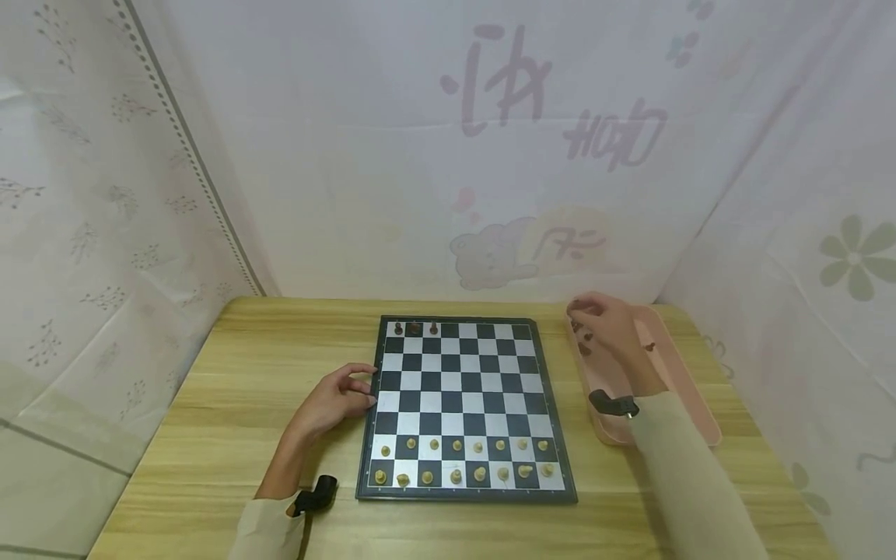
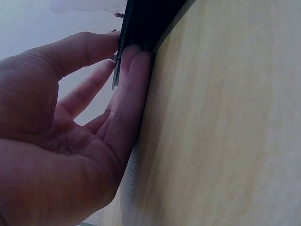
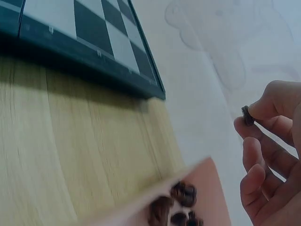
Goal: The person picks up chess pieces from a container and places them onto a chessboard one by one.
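Note:
A black-and-white chessboard (image 1: 462, 381) lies on the wooden table. At its left edge, my left hand (image 1: 341, 397) holds the board's rim, with some fingers tucked under it in the left wrist view. My right hand (image 3: 275, 146) is raised over the far end of a pink tray (image 1: 700, 397) and pinches a small dark chess piece (image 3: 247, 116) between thumb and finger. Its kind cannot be made out. Three dark pieces (image 1: 434, 329) stand in the board's far left corner row. Light pieces (image 1: 456, 475) fill the two near rows.
Several dark chess pieces (image 3: 161, 209) lie loose in the tray, mostly at its far left side. The tray stands right of the board on the table (image 1: 294, 327). A printed cloth (image 1: 364, 155) hangs behind the table, with more cloth on both sides.

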Action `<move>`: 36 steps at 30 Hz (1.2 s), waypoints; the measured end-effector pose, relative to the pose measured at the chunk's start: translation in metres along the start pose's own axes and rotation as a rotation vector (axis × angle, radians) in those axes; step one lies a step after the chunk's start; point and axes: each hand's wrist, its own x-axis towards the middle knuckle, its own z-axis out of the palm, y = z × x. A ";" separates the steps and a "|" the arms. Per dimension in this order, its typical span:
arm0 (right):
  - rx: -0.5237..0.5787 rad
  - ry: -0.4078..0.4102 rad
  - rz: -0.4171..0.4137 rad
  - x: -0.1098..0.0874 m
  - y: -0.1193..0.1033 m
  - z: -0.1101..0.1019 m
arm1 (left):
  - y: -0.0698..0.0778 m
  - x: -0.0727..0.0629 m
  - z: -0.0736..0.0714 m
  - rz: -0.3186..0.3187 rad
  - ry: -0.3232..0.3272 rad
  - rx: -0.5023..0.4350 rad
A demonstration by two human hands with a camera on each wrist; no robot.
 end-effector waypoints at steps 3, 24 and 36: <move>0.006 -0.024 0.008 0.003 -0.008 0.006 | 0.001 -0.001 0.000 -0.002 0.003 0.003; -0.034 -0.173 -0.140 0.023 -0.063 0.067 | 0.001 -0.001 0.001 -0.008 0.009 0.004; -0.039 -0.254 -0.166 0.027 -0.085 0.101 | 0.003 -0.001 0.001 -0.004 0.009 0.024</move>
